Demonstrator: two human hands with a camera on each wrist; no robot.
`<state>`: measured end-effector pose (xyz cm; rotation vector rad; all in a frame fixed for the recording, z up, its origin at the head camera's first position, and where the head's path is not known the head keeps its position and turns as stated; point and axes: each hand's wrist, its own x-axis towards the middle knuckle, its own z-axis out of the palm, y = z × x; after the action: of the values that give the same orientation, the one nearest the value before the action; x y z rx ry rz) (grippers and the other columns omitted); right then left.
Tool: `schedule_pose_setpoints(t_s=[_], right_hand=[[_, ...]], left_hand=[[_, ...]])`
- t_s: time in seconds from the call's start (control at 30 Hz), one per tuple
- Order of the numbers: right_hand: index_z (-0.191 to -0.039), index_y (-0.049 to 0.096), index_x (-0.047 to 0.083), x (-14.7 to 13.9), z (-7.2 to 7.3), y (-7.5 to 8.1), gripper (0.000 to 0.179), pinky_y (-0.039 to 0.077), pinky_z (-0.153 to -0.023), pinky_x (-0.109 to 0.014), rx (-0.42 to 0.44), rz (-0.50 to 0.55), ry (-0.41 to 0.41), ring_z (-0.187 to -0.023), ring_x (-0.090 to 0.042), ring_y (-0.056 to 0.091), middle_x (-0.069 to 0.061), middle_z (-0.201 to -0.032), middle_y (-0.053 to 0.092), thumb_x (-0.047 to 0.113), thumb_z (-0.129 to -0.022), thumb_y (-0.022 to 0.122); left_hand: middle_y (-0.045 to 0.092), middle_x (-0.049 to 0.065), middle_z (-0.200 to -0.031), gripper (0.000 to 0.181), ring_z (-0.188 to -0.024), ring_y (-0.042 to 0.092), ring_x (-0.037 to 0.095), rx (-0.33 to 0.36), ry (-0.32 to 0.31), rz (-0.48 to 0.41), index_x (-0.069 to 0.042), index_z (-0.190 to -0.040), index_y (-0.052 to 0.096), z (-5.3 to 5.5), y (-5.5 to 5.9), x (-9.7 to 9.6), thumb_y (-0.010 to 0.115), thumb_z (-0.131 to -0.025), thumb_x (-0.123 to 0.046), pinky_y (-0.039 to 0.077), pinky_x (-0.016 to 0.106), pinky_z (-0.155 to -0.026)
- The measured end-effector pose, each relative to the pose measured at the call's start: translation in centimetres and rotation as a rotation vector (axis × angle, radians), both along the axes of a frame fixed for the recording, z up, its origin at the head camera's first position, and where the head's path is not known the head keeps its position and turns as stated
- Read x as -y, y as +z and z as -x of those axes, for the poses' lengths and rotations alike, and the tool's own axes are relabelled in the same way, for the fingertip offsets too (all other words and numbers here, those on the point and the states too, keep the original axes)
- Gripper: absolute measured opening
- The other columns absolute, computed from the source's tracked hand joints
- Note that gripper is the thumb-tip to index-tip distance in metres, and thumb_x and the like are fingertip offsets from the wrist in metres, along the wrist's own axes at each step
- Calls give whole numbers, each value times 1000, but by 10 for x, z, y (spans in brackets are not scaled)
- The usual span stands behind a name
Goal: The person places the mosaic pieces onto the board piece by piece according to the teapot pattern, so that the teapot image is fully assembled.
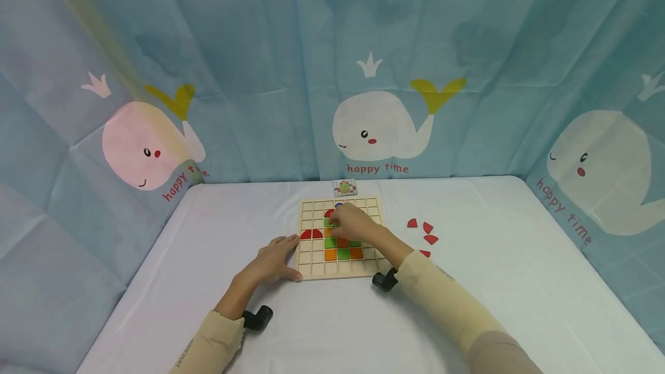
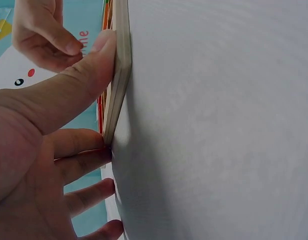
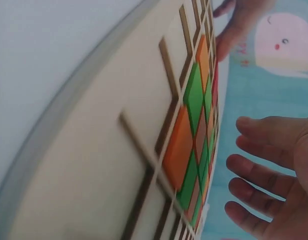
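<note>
A wooden grid board [image 1: 310, 270] lies on the table with square green and orange tiles in its middle cells. Two red quarter-circle pieces [image 1: 312, 234] sit side by side near its left edge. My left hand [image 1: 273, 260] rests at the board's front left corner, fingers spread. In the left wrist view, the thumb [image 2: 79, 82] touches the board's edge. Over the upper middle of the board is my right hand [image 1: 353, 224], fingers pointing left, close to a red piece [image 1: 329, 212]. In the right wrist view its fingers [image 3: 261, 172] are loosely bent, with nothing visible between them.
Several loose red quarter-circle pieces [image 1: 430, 239] lie on the white tabletop [image 1: 488, 247] right of the board. Behind the board is a small pattern card [image 1: 345, 187]. A blue curtain [image 1: 270, 74] with whale prints hangs behind the table.
</note>
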<state>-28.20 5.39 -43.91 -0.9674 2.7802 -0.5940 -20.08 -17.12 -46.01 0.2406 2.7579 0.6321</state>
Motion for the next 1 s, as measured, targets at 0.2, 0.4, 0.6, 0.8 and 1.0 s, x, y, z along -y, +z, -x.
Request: schedule_pose_setpoints(t_s=[0.2, 0.4, 0.6, 0.8, 1.0], right_hand=[[-106, 75, 6, -22, 5, 3, 22, 52, -88, -37, -7, -1, -41, -97, -22, 59, -8, -102, 68, 17, -88, 69], [-107, 75, 6, -47, 9, 5, 23, 51, -93, -40, 22, -11, -120, -103, -24, 58, -8, -107, 70, 20, -88, 70], [-105, 75, 5, -77, 13, 5, 23, 50, -93, -42, 37, -40, -179, -101, -24, 59, -7, -103, 69, 19, -88, 69], [-105, 75, 5, -109, 14, 0, 24, 49, -93, -44, 45, -73, -248, -100, -25, 59, -8, -101, 68, 19, -86, 68], [-107, 74, 2, -139, 13, -3, 25, 51, -91, -44, 65, -105, -286, -98, -27, 60, -11, -102, 68, 15, -86, 69]], left_hand=[[36, 12, -157, 100, -146, 26, 39, -3, 4, 7, -8, -150, 38, 0, -1, 1, 87, -66, -30, 24, 65, -113], [36, 12, -157, 99, -146, 25, 39, 0, 0, 8, -8, -150, 37, 1, -2, 2, 87, -68, -30, 24, 65, -113], [36, 13, -156, 99, -146, 26, 39, -1, 2, 6, -8, -150, 37, 1, -2, 2, 87, -67, -30, 24, 66, -113], [36, 13, -156, 98, -146, 26, 39, -6, -5, -1, -7, -150, 38, -1, -1, 1, 87, -68, -29, 24, 66, -113], [35, 12, -157, 99, -146, 25, 38, -3, -2, -3, -8, -150, 37, 0, -1, 2, 87, -68, -30, 24, 66, -113]])
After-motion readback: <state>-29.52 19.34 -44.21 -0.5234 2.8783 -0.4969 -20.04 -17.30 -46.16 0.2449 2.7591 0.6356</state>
